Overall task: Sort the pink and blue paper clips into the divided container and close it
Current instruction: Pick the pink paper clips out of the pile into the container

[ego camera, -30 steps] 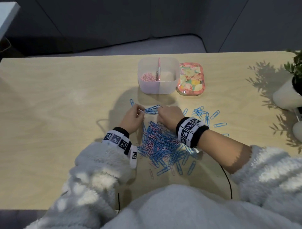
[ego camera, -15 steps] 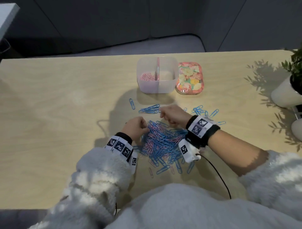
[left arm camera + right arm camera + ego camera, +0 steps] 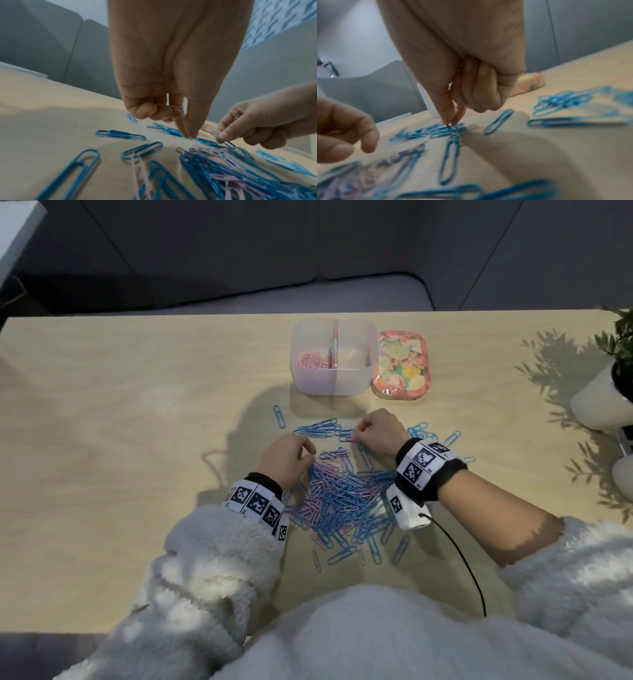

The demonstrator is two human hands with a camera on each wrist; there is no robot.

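Observation:
A translucent divided container (image 3: pixel 356 378) stands open at the table's far middle, with pink clips (image 3: pixel 310 360) in its left compartment. Its floral lid (image 3: pixel 400 368) lies just to the right. A mixed heap of pink and blue clips (image 3: pixel 342 498) lies between my wrists. A small group of blue clips (image 3: pixel 317 429) sits beyond the heap. My left hand (image 3: pixel 188 135) holds a pink clip (image 3: pixel 171 106) in its curled fingers, thumb and forefinger tips down at the heap's far edge. My right hand (image 3: pixel 452 123) pinches a blue clip (image 3: pixel 449 155) beside the blue group.
More blue clips (image 3: pixel 431 436) are scattered right of my right hand, and one lone blue clip (image 3: pixel 279 416) lies left of the group. A white plant pot (image 3: pixel 603 398) stands at the right edge. A black cable (image 3: pixel 459 556) runs from my right wrist.
My left hand has drawn back from the small blue group to the heap's far edge. My right hand has shifted a little to the right beside that group.

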